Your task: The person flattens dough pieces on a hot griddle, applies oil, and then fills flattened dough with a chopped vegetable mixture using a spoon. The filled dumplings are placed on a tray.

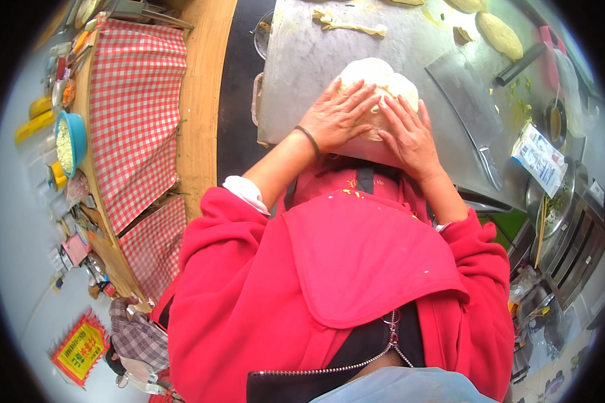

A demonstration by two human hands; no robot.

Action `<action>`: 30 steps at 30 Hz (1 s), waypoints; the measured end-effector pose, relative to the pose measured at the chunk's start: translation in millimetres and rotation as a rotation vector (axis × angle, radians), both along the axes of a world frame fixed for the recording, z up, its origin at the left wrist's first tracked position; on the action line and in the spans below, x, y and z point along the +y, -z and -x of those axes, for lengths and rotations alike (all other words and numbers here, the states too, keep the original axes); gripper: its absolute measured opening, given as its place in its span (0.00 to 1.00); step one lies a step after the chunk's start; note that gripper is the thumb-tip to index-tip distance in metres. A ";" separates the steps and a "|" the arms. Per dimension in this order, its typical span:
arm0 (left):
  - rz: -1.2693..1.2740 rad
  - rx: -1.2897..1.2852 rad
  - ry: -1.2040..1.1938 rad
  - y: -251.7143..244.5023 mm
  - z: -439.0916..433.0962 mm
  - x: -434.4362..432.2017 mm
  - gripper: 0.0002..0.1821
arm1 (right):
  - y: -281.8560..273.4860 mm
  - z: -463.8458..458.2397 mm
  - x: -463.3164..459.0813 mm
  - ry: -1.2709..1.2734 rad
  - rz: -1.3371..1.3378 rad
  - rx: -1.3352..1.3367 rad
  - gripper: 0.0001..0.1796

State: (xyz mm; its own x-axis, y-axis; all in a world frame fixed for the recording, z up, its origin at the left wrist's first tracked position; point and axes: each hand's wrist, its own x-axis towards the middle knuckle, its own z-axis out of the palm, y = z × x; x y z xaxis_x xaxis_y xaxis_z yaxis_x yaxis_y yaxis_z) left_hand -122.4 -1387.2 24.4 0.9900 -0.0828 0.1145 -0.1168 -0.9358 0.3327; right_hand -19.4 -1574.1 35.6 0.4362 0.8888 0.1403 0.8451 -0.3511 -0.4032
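Note:
A pale lump of dough (370, 73) lies on the metal work surface (302, 65), close to its near edge. My left hand (340, 111) rests flat on the dough's left part, its fingers pointing up and to the right; a dark band circles that wrist. On the right part of the dough, my right hand (406, 126) lies with its fingers spread towards the left hand. Neither hand closes round the dough. To the right is a wide cleaver (466, 95) with a metal handle. Above are a thin dough strip (355, 26) and a flattened oval dough piece (500, 36).
Right of the cleaver lie a dark cylinder (521, 64), a printed packet (539, 158) and a metal bowl (559, 206) with chopped greens and chopsticks. At left, a blue bowl (78, 143) stands on a shelf with a checked cloth (136, 116). Another person (141, 337) is at lower left.

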 end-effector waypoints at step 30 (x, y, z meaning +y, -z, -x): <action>0.005 -0.042 0.066 -1.0 7.1 10.6 0.32 | -0.9 32.5 -8.4 0.056 0.163 -0.040 0.32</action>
State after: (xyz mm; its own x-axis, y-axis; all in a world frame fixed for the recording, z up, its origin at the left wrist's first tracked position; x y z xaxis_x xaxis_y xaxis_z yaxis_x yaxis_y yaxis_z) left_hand -129.5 -1376.6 25.4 0.9767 -0.1467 0.1565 -0.1917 -0.9241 0.3306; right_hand -51.9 -1582.6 36.4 0.4828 0.8756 0.0146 0.8365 -0.4562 -0.3036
